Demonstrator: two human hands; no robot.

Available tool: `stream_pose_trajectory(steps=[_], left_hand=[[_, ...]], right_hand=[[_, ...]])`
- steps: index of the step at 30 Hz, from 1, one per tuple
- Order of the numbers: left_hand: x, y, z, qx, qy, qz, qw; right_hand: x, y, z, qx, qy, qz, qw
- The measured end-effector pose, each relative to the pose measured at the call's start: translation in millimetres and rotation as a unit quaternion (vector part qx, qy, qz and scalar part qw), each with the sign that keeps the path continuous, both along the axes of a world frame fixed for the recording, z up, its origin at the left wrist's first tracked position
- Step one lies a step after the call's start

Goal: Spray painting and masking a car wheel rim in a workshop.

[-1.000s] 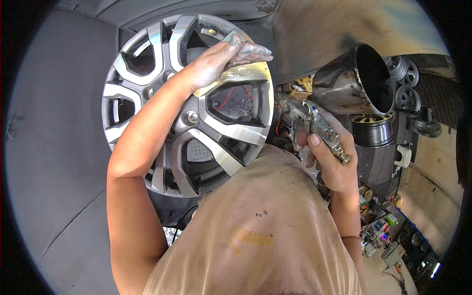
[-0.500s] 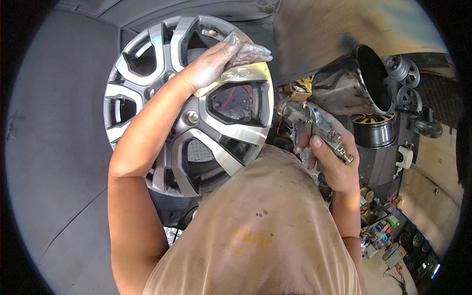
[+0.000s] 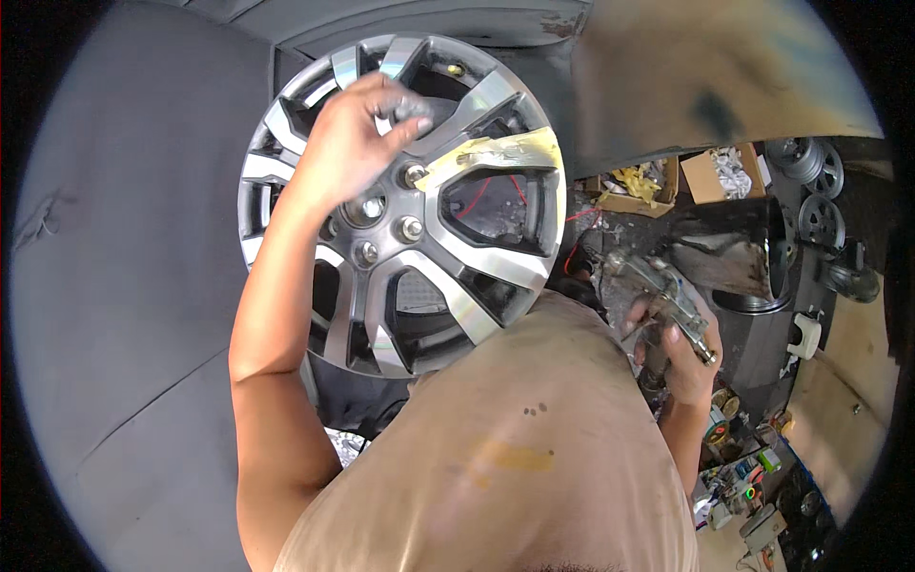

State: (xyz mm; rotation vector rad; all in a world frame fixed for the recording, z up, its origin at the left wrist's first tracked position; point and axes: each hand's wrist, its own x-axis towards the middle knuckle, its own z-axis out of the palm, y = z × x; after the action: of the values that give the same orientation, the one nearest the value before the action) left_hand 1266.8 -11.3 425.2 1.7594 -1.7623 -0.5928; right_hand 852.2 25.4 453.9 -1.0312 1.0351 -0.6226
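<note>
A grey and silver alloy wheel (image 3: pixel 477 257) faces me, with a yellow patch like masking tape (image 3: pixel 515 148) across its upper right spoke. My left hand (image 3: pixel 367 129) is over the wheel's upper left spokes, fingers curled and blurred, so I cannot tell whether it holds anything. My right hand (image 3: pixel 694 353) grips a metal spray gun (image 3: pixel 658 286) right of the wheel, its lower part partly hidden by the fingers.
At the right lie a black metal drum (image 3: pixel 724 253), cardboard boxes (image 3: pixel 705 181), several wheel rims (image 3: pixel 820 224), a white stool (image 3: pixel 805 337) and cluttered tools (image 3: pixel 748 486). A grey panel (image 3: pixel 133 267) fills the left; a stained board (image 3: pixel 705 67) spans the upper right.
My left hand has left the taped spoke, moving left with its fingers now curled. My right hand and spray gun are lower. The view has shifted, revealing more of the boxes.
</note>
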Motion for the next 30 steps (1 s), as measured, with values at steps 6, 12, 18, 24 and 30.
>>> stream_pose_trajectory(steps=[6,12,18,24,30], left_hand=[[-7,39,-8,0.103,-0.107,0.002,0.989],[-13,44,-32,0.129,-0.161,0.001,0.979],[-14,36,-24,0.146,-0.095,0.028,0.984],[-13,14,20,0.163,0.050,0.027,0.985],[-47,-14,44,0.134,0.052,-0.097,0.985]], right_hand=[[-13,1,-10,-0.020,0.040,-0.054,0.998],[-11,-3,-16,-0.013,0.031,-0.033,0.999],[-13,-1,-18,-0.011,0.027,-0.017,0.999],[-21,2,-23,-0.016,0.009,-0.023,1.000],[-28,9,-27,-0.014,0.006,-0.056,0.998]])
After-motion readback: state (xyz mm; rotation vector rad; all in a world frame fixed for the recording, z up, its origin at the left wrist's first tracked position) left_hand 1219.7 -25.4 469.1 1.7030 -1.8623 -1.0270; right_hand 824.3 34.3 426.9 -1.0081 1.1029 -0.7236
